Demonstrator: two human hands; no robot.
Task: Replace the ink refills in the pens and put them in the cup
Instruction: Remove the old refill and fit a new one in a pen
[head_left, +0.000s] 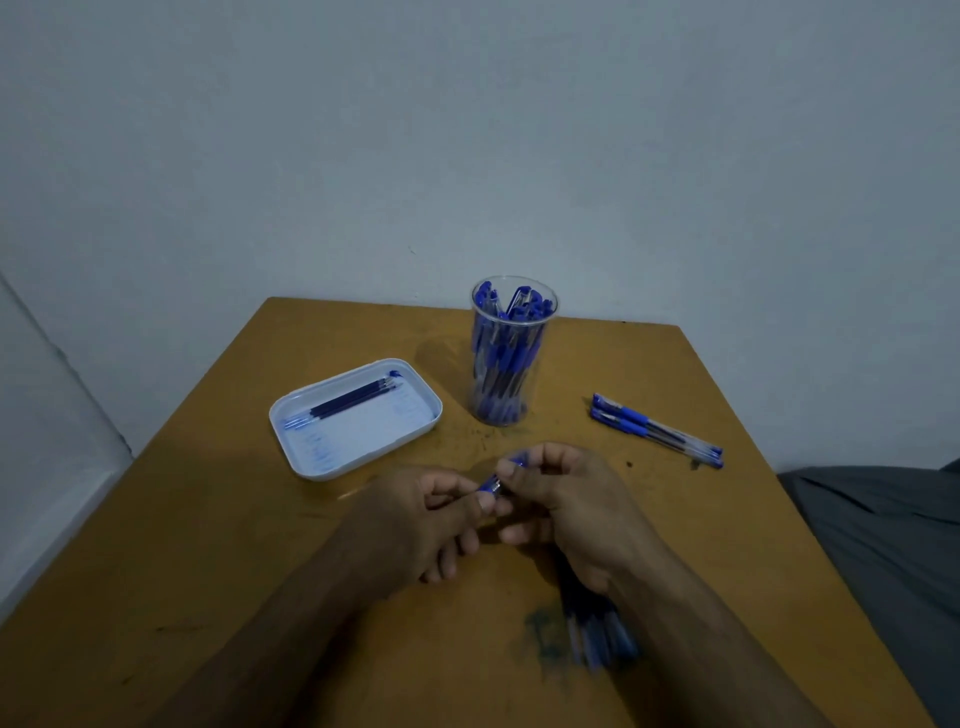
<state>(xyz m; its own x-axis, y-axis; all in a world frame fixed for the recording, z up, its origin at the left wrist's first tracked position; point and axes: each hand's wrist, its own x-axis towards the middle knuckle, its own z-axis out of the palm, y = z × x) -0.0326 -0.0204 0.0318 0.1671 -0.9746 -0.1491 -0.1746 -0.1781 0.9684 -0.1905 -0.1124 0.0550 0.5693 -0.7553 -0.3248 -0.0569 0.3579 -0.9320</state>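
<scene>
Both hands meet over the middle of the wooden table (208, 545) around one blue pen (491, 484). My left hand (415, 519) pinches its lower end between thumb and forefinger. My right hand (571, 509) grips its upper part, whose blue end (519, 458) shows above the thumb. A clear cup (511, 353) holding several blue pens stands behind the hands. A white tray (358, 441) at the left holds a few dark refills (353, 402). Two blue pens (654, 430) lie at the right. A blurred bunch of refills (597, 639) lies under my right forearm.
A pale wall runs close behind the table's far edge. Grey cloth (883, 545) lies off the table's right edge. Dark ink smudges (540, 634) mark the wood near the front.
</scene>
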